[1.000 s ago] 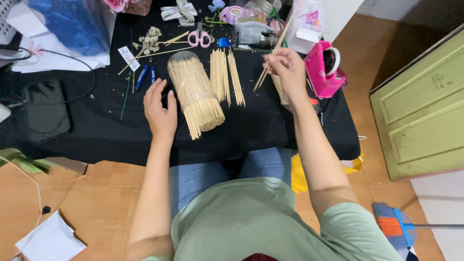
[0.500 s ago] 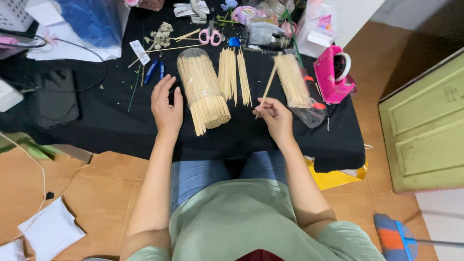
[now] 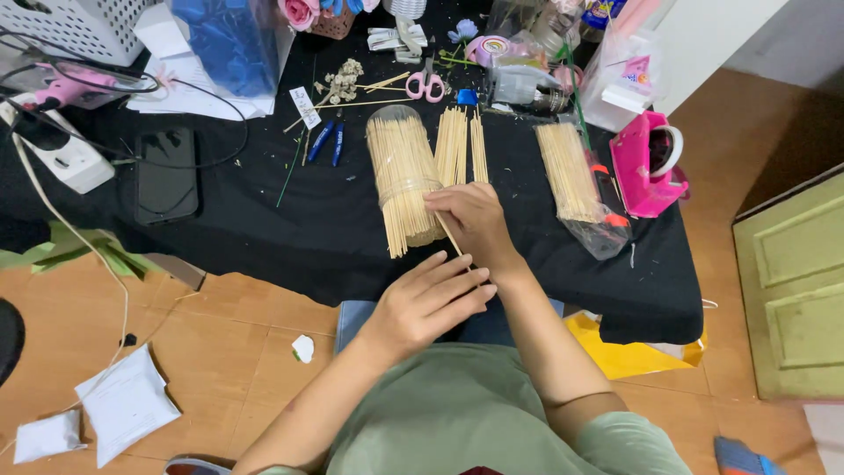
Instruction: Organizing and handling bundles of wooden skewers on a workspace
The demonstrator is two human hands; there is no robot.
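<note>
Item: single bamboo skewer point(image 3: 448, 236), pinched in my right hand point(image 3: 470, 224), brought down from far stick pile to near edge of tabletop point(image 3: 334, 237). Left hand point(image 3: 431, 299) left big skewer bundle point(image 3: 403, 180), lay flat, fingers together, empty.

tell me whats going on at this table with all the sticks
A person sits at a black-covered table sorting thin wooden skewers. The right hand pinches a single skewer beside a large banded bundle of skewers. The left hand is flat and open at the table's near edge, holding nothing. A loose row of skewers lies behind the hand, and a bagged bundle sits to the right near a pink tape dispenser. Pink scissors lie further back.
</note>
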